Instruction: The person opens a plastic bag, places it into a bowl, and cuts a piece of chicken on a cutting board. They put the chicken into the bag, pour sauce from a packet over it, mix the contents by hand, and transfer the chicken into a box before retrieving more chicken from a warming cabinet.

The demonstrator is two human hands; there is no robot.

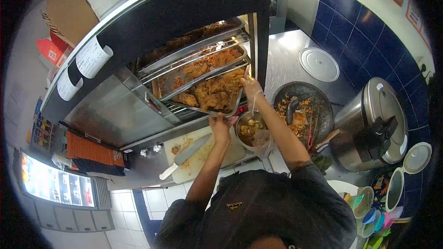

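Note:
Metal trays of fried, golden-brown food sit on wire racks inside a warming cabinet (260, 46). The lowest tray (220, 112) is tilted at the cabinet's opening. My left hand (220, 128) grips its near edge from below. At the tray's right side, my right hand (252, 90), in a clear plastic glove, has its fingers at the rim; whether they close on it is hard to see. Just below my right hand, a metal bowl (238, 133) holds pieces of food, with a clear plastic bag (263, 142) at its edge.
A knife (193, 151) lies on a cutting board (233, 151) in front of the cabinet. To the right are a stone mortar (326, 110) with a pestle (291, 110), a round white lid (319, 64) and a large steel cooker (353, 124). Plastic containers (394, 191) stand at the lower right.

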